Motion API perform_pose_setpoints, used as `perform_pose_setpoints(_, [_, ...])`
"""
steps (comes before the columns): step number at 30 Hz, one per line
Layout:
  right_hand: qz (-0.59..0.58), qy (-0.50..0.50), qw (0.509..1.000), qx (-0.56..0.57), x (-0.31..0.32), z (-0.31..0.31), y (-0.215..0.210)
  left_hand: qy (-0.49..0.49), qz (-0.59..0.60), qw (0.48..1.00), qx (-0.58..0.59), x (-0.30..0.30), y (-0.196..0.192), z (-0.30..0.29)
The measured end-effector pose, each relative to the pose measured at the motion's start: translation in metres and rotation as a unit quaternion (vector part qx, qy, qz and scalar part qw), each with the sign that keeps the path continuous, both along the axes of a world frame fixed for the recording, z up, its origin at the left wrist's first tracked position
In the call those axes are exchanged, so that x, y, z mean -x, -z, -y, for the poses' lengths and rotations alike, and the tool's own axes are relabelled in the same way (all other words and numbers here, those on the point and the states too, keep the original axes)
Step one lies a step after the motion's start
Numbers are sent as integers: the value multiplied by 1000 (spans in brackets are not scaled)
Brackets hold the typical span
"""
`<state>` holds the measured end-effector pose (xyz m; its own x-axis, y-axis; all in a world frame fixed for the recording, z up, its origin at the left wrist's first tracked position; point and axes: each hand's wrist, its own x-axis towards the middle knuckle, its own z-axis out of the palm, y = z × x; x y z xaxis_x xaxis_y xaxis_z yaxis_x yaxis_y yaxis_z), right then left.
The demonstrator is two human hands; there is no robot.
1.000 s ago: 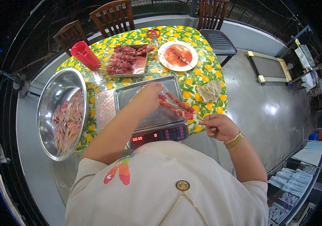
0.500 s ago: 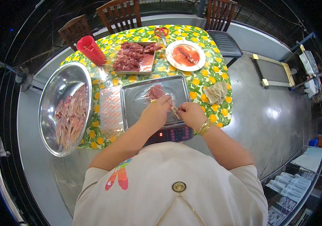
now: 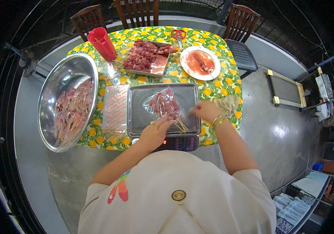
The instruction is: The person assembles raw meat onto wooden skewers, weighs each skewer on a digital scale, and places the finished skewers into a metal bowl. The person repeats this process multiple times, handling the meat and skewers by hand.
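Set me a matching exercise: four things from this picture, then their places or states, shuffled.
1. Left hand
2. Steel basin
3. Red-handled scissors
4. White plate

A. Near the far edge of the table
B. Bears a single meat skewer
C. At the bagged skewers on the scale tray
D. At the table's left side

Pairs: 1-C; 2-D; 3-A; 4-B

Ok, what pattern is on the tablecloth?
The tablecloth has yellow-orange fruit and green leaves on a white ground, best seen in the head view.

Left of bag, seemingly free tray
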<state>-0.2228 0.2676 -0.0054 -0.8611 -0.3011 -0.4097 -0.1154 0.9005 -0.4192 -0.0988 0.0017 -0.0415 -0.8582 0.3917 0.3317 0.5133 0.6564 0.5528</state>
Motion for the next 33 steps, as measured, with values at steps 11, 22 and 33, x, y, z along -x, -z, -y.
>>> perform_pose_setpoints(11, [-131, 311, 941, -10, 180, -65, 135, -54, -5, 995, 79, -13, -10, -4])
perform_pose_setpoints(22, [-178, 241, 953, -49, 201, -67, 156, -5, -26, 994, 108, -12, -13, -5])
perform_pose_setpoints(33, [-165, 225, 953, 121, 176, -58, 151, 17, 38, 990, 132, -6, -18, -5])
